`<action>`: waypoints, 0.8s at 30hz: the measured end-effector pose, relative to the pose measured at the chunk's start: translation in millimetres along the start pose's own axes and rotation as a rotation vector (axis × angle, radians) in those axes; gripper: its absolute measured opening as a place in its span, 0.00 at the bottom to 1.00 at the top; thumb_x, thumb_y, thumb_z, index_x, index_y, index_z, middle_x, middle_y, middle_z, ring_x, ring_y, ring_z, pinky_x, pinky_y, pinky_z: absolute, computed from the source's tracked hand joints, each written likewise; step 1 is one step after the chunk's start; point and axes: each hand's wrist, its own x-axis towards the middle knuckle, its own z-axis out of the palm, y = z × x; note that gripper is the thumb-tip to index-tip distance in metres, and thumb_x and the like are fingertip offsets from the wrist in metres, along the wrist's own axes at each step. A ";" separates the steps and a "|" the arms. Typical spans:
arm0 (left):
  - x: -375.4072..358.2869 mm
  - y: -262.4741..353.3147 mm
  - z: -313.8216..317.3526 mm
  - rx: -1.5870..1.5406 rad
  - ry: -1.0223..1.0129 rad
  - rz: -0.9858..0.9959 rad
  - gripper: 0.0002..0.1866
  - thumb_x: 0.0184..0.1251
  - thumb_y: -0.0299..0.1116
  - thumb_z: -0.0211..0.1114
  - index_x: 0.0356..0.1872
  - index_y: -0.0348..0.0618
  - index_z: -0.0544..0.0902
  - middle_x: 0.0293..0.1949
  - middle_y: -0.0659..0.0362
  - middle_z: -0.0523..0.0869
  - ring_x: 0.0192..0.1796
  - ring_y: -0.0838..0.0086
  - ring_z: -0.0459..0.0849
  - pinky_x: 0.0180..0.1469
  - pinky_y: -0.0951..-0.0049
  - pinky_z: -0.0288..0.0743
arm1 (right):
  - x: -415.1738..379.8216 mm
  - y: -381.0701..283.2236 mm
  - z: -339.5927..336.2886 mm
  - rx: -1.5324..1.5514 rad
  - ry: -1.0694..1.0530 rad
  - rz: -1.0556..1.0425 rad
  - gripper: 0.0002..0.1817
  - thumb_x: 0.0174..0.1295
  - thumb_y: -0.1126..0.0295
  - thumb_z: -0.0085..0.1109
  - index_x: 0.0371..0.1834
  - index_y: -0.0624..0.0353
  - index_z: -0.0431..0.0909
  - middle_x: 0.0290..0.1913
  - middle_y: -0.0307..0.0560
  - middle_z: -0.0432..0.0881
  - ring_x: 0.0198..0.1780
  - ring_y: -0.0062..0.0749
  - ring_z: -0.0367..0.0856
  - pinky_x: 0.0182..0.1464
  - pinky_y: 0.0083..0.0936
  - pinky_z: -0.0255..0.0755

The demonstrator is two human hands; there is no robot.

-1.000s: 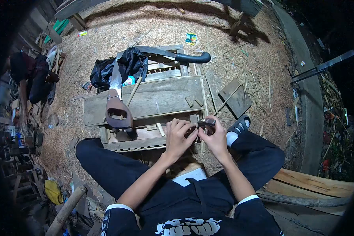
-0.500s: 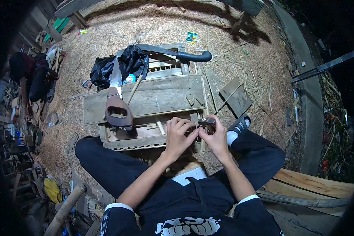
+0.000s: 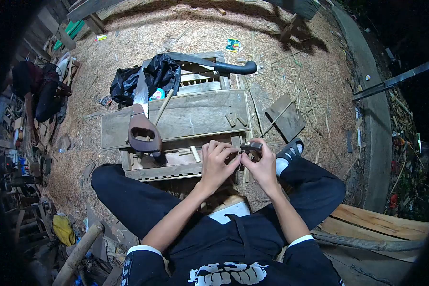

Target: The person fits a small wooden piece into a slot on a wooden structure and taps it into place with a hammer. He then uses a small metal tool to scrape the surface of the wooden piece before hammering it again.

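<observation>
My left hand is closed in a pinch above the near edge of the wooden box-like frame, its thumb and fingertips meeting those of the other hand. Whatever sits between those fingertips is too small to make out. My right hand curls around a hammer, whose dark blocky head shows a pale spot on top. Its handle is mostly hidden below the hand. Left of my hands, a short wooden stick rests on the slatted wooden frame.
A handsaw and a black plastic bag lie over the wooden board. Behind is a large blade with a black curved handle. Short wood pieces lie on the board. Another person crouches at far left.
</observation>
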 end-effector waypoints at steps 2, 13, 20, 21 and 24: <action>-0.5 0.0 0.7 -0.019 -0.011 -0.020 0.13 0.57 0.37 0.81 0.41 0.46 0.93 0.43 0.63 0.90 0.52 0.66 0.81 0.60 0.59 0.67 | -0.6 -0.1 0.8 0.003 0.003 -0.001 0.23 0.59 0.69 0.75 0.58 0.60 0.80 0.42 0.53 0.92 0.44 0.41 0.94 0.48 0.36 0.84; 0.5 0.8 -1.4 -0.006 -0.040 -0.025 0.13 0.54 0.34 0.81 0.42 0.48 0.93 0.44 0.63 0.89 0.53 0.65 0.81 0.59 0.60 0.66 | 5.1 -8.7 2.5 -0.017 -0.013 0.011 0.23 0.59 0.70 0.74 0.57 0.60 0.81 0.43 0.53 0.92 0.46 0.42 0.94 0.49 0.36 0.84; 5.1 4.2 -5.7 -0.038 -0.046 -0.057 0.13 0.54 0.33 0.81 0.41 0.48 0.93 0.45 0.64 0.90 0.52 0.65 0.81 0.58 0.61 0.66 | 6.5 -6.4 0.5 -0.036 -0.028 0.035 0.22 0.59 0.69 0.74 0.57 0.60 0.81 0.43 0.54 0.92 0.46 0.42 0.94 0.50 0.36 0.84; 4.4 3.5 -5.0 -0.038 -0.047 -0.058 0.13 0.54 0.33 0.81 0.41 0.48 0.93 0.45 0.64 0.90 0.52 0.65 0.81 0.58 0.61 0.66 | 6.0 -5.4 0.5 -0.036 -0.028 0.037 0.22 0.59 0.69 0.74 0.57 0.60 0.81 0.43 0.54 0.92 0.46 0.42 0.94 0.50 0.36 0.84; 4.5 1.6 -4.6 -0.042 -0.058 -0.058 0.10 0.57 0.33 0.80 0.40 0.47 0.94 0.44 0.64 0.90 0.52 0.65 0.81 0.58 0.61 0.66 | 5.7 -4.2 1.2 -0.008 -0.025 -0.012 0.22 0.59 0.69 0.74 0.57 0.59 0.81 0.43 0.54 0.92 0.46 0.42 0.94 0.49 0.35 0.84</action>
